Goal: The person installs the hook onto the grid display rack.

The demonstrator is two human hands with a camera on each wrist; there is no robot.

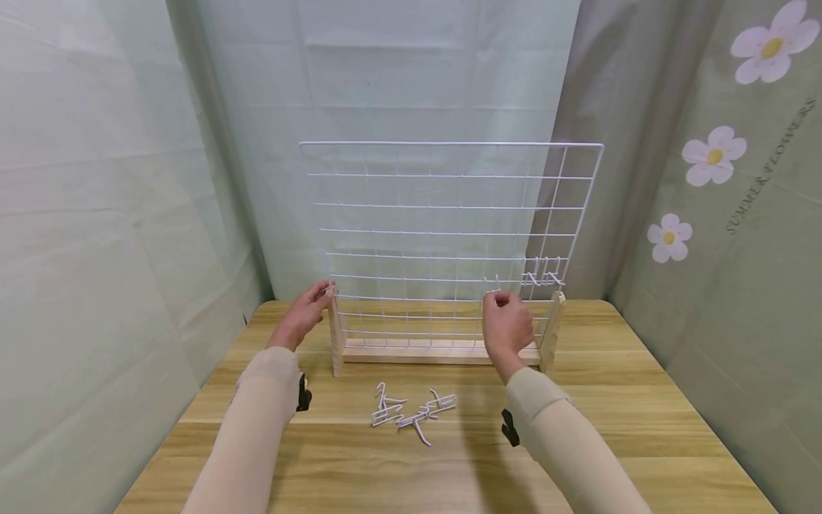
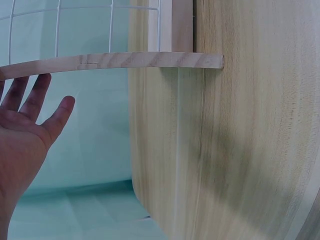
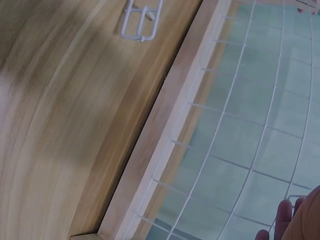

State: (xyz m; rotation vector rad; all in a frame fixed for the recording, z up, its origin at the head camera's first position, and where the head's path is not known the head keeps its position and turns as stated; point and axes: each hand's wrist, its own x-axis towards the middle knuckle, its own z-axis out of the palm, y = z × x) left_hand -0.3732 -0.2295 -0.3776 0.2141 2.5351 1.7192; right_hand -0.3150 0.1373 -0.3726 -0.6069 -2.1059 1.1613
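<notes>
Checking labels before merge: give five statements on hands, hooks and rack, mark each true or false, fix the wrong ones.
1. The right hand holds a hook at the grid. True.
2. The left hand lies flat on the table. False: it is raised, its fingers touching the left post.
3. Loose hooks lie on the table in front of the base. True.
4. The hung hooks are near the grid's left edge. False: they are near its right edge.
5. The base is wooden. True.
</notes>
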